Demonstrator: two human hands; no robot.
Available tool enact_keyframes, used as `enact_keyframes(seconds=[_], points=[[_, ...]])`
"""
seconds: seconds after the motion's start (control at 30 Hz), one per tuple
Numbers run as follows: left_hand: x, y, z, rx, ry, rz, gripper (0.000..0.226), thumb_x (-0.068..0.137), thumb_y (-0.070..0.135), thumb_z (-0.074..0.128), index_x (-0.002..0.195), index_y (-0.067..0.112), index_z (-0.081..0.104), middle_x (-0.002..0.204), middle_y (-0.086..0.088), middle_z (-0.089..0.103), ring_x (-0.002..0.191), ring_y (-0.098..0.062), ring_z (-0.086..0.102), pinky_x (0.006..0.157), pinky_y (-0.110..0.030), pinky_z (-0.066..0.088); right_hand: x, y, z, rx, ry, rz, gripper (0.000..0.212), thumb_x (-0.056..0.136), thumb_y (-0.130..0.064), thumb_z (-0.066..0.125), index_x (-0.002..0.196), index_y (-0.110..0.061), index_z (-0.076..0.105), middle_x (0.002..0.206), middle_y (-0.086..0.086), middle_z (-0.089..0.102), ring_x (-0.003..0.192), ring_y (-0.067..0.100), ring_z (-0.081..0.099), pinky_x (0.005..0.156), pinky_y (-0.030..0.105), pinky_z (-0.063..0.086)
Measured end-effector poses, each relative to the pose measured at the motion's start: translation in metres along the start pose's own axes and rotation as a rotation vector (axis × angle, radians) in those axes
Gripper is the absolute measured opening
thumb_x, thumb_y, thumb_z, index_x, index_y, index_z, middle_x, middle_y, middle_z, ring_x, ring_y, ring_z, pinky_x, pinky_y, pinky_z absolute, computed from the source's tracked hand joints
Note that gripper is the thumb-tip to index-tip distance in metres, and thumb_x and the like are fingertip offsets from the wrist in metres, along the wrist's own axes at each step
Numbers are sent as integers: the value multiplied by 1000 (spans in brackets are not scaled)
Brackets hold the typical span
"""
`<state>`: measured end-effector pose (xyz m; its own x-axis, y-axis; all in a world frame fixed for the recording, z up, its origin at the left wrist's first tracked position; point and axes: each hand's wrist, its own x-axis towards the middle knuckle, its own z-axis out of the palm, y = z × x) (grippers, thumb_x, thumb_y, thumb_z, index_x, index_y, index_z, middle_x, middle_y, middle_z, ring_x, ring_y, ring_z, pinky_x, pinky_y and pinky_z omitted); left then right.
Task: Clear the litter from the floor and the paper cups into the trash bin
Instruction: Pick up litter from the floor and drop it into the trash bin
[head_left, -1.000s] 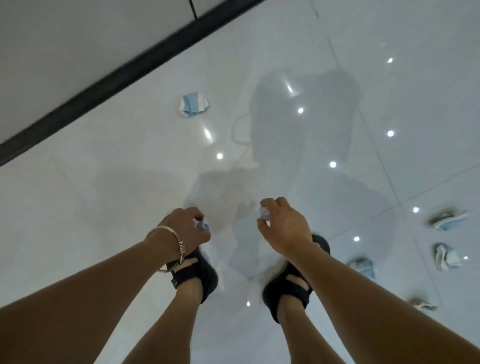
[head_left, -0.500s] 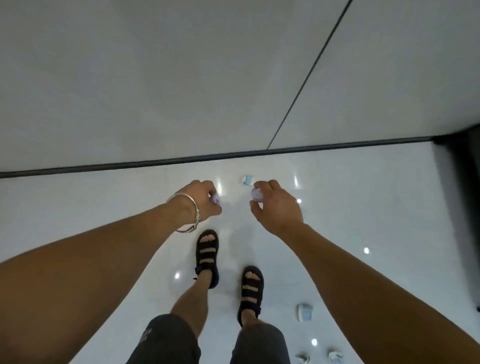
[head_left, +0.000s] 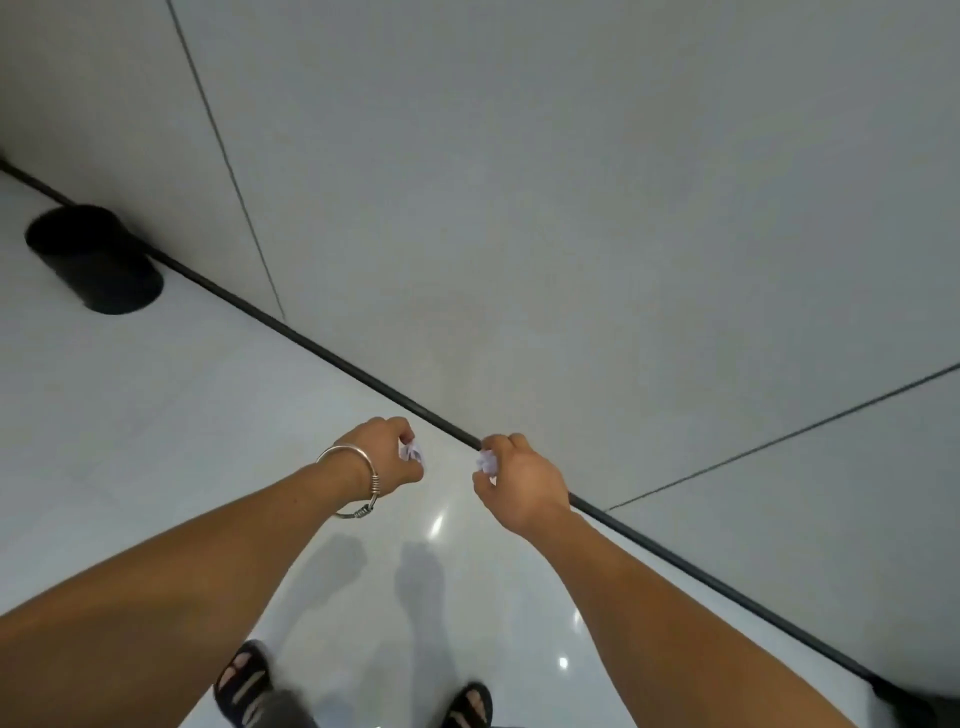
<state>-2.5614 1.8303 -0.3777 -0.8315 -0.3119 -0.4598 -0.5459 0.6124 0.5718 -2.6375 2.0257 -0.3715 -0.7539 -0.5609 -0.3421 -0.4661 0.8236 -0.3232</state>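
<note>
Against the far side of the room a grey panelled wall (head_left: 571, 182) fills most of the view. Below it lies a glossy white floor (head_left: 156, 415), and a black strip (head_left: 322, 345) marks the line where they meet. The trash bin (head_left: 93, 267), a dark round tub, sits on the floor right beside that strip, well off to the person's left and well apart from both hands.

The person's arms reach forward over their sandals (head_left: 244, 686). The left hand (head_left: 384, 457), with a metal bangle (head_left: 358, 483) on its wrist, has its fingers curled in and pinches the left wad (head_left: 410, 451) of pale crumpled paper. The right hand (head_left: 519, 483) is curled the same way around the right wad (head_left: 487, 461), thumb against forefinger, with only a corner of paper showing.

Both scraps look almost weightless, soft and easily squashed, neither slippery nor breakable. A light fingertip pinch anywhere on the crumple should hold them, and squeezing harder would only pack them smaller. I'd judge the only risk is drift, because paper this light may flutter wide if let go from high up. It would be safer to open the fingers low over the bin's mouth.
</note>
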Motion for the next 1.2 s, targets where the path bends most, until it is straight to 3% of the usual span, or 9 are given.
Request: enact_keyframes(seconds=[0.27, 0.43, 0.7, 1.03, 1.2], points=[[-61, -169, -182, -28, 258, -159, 31, 80, 37, 60, 106, 21, 58, 100, 1, 61, 83, -19, 60, 76, -31, 52, 76, -237, 10, -90, 10, -215, 39, 95, -36, 47, 132, -24, 48, 128, -1, 50, 101, 23, 61, 79, 26, 44], [-82, -261, -270, 7, 348, -288, 33, 83, 37, 60, 110, 19, 57, 100, 0, 60, 87, -19, 57, 73, -28, 46, 112, -364, 21, -45, 6, -389, 44, 93, -37, 52, 135, -25, 48, 129, -1, 51, 104, 22, 60, 86, 29, 47], [-31, -329, -350, 34, 367, -326, 35, 83, 39, 58, 113, 22, 57, 106, 0, 60, 88, -17, 54, 74, -25, 44, 213, -477, 24, -83, -18, -509, 41, 93, -34, 53, 132, -25, 51, 128, -1, 51, 102, 22, 61, 86, 30, 48], [45, -402, -514, 66, 525, -475, 36, 84, 42, 55, 115, 24, 56, 108, -1, 59, 94, -21, 58, 79, -28, 49, 380, -630, 14, -106, -70, -650, 42, 92, -34, 52, 133, -26, 50, 130, 0, 50, 103, 23, 62, 89, 32, 49], [80, -458, -566, 44, 445, -496, 36, 85, 39, 55, 116, 22, 57, 112, -2, 58, 97, -20, 59, 80, -24, 46, 440, -696, 29, -144, -136, -678, 39, 92, -35, 52, 130, -27, 50, 132, -2, 48, 104, 21, 61, 84, 25, 44]])
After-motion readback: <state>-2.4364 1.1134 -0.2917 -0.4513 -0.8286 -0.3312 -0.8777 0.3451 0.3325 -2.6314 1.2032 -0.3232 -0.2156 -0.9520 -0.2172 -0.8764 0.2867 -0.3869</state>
